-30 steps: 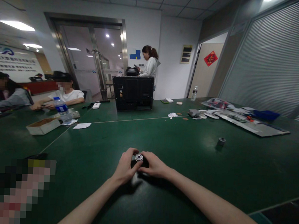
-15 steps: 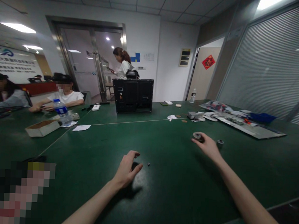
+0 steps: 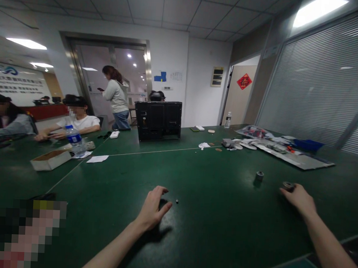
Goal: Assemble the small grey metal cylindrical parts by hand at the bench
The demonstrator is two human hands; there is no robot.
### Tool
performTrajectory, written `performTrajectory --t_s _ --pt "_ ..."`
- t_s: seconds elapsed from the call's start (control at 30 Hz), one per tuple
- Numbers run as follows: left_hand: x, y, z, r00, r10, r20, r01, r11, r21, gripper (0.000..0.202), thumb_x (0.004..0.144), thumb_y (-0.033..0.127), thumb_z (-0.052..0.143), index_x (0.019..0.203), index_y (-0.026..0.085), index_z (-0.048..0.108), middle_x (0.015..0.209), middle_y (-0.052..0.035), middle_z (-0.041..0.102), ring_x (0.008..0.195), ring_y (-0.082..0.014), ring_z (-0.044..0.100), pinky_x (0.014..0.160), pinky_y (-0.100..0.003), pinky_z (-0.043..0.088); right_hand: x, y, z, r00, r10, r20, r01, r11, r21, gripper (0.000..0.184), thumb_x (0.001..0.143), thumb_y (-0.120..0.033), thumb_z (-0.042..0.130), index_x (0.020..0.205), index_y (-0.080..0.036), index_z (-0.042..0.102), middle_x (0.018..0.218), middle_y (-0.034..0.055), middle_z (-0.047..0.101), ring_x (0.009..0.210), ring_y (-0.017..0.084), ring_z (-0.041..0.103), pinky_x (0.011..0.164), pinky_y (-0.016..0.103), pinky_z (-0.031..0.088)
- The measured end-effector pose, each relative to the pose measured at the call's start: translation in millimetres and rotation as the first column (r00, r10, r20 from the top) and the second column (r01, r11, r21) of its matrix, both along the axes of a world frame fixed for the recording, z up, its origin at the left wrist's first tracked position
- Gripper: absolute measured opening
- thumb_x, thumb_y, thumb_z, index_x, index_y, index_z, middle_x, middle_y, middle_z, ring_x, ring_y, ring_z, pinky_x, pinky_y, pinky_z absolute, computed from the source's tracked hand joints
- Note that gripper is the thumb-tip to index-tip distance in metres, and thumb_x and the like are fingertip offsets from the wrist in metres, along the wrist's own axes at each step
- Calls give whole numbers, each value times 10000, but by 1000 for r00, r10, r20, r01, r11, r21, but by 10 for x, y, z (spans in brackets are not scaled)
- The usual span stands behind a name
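Observation:
My right hand [image 3: 302, 200] is at the right of the green table [image 3: 210, 230], its thumb and fingers closed round a short metal cylinder [image 3: 288, 186] with a round top face. A second short metal cylinder [image 3: 259, 176] stands upright on the table to the left of that hand, apart from it. My left hand [image 3: 152, 208] hovers low at the middle with thumb and fingers apart and nothing between them. Just right of its thumb lies a tiny dark metal part [image 3: 177, 201], too small to name.
A black monitor-like box [image 3: 158, 121] stands at the back. Towards the left are an open cardboard box [image 3: 51, 160], a water bottle [image 3: 74, 141] and white paper [image 3: 97, 159]. A flat panel [image 3: 302, 158] and blue tray [image 3: 309, 145] lie back right. Several people are beyond the table.
My right hand has carried its metal cylinder to the right and nearer to me, past the standing one. My left hand has hardly moved. A person at the back has walked left.

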State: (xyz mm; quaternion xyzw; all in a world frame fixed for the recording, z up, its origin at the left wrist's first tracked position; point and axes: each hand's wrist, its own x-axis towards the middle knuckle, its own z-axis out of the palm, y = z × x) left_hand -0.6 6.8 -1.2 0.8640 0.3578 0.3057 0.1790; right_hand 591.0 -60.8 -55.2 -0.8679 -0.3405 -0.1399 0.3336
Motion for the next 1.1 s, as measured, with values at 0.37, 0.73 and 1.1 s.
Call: performTrajectory --t_s 0.37,0.73,1.1 --pt "42 16 -16 992 68 -108 -67 998 9 182 809 179 520 986 189 563 997 -82 614 959 -247 560 863 -405 424 -2807 530 881 496 867 -53 -860 482 -170 363 812 -352 528 1139 -202 580 1083 101 634 988 233 597 872 365 452" --pt "48 13 -56 988 81 -134 -78 997 29 177 790 147 523 954 198 566 967 -62 607 937 -236 551 823 -361 411 -4057 707 545 245 954 -175 -941 191 -279 76 699 -104 586 723 -170 615 734 75 653 727 202 620 662 276 429" --pt "20 7 -2 988 116 -101 -117 993 -3 152 887 222 438 948 185 572 953 -61 630 913 -214 567 832 -352 417 -4175 789 284 110 921 -373 -953 205 224 88 820 -196 518 863 -155 583 769 23 646 700 134 596 654 236 454"
